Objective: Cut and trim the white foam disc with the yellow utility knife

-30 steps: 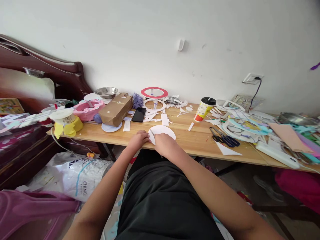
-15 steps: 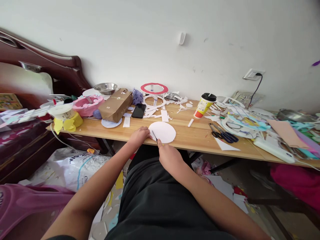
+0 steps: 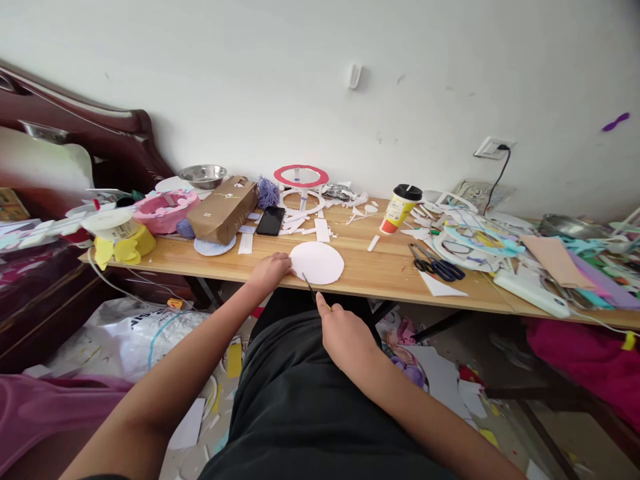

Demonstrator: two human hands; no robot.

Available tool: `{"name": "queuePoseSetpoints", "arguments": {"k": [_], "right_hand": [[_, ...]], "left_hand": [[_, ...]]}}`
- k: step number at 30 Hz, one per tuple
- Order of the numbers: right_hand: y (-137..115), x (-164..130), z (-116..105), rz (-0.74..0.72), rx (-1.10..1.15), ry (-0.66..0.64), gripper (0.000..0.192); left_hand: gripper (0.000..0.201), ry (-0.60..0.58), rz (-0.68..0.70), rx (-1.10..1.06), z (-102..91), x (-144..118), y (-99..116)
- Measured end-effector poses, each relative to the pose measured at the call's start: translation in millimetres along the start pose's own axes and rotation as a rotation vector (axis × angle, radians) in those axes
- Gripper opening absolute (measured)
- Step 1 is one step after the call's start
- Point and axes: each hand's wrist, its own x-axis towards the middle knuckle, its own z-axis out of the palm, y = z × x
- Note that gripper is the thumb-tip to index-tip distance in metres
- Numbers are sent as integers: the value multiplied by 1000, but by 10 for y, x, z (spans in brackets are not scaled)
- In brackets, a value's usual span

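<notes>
Right hand (image 3: pixel 345 337) hides tool handle; thin blade (image 3: pixel 309 288) barely discernible.

2 hands over the near table edge: left hand (image 3: pixel 270 272), right hand (image 3: pixel 345 337). 1 white paper disc (image 3: pixel 317 262) near the edge, 1 thin dark blade (image 3: pixel 309 288) at its near rim. 1 phone (image 3: pixel 271 220), 1 brown paper bag (image 3: pixel 223 209), 1 yellow cup (image 3: pixel 397 209) with black lid. 2 steel bowls: 1 far left (image 3: pixel 202 175), 1 far right (image 3: pixel 565 225). 1 pair of scissors (image 3: pixel 436 265), right of the disc. 1 red-rimmed ring stand (image 3: pixel 301 187) by the wall. 1 pink ring (image 3: pixel 165 208) and 1 tape roll (image 3: pixel 110 223) at left. 1 wall socket (image 3: pixel 490 147). Loose paper scraps too many and too small to count.
</notes>
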Motion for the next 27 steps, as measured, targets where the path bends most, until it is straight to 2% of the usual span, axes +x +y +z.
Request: {"name": "queuePoseSetpoints", "arguments": {"k": [8, 12, 15, 18, 21, 24, 27], "right_hand": [[45, -228, -26, -3, -16, -28, 69], [302, -395, -26, -23, 23, -47, 55], [591, -422, 63, -126, 141, 29, 49], [854, -333, 168, -159, 246, 142, 55], [1068, -158, 202, -148, 257, 226, 53], [1256, 61, 123, -171, 215, 278, 37], [1396, 291, -20, -215, 117, 286, 35]], "left_hand": [[18, -7, -4, -30, -86, -14, 28], [25, 2, -9, -52, -120, -48, 50], [38, 44, -72, -78, -72, -25, 73], [45, 36, -102, -108, 38, 66, 99], [49, -45, -60, -132, 136, 176, 87], [49, -119, 13, -155, 158, 258, 6], [49, -179, 104, -182, 116, 326, -97]]}}
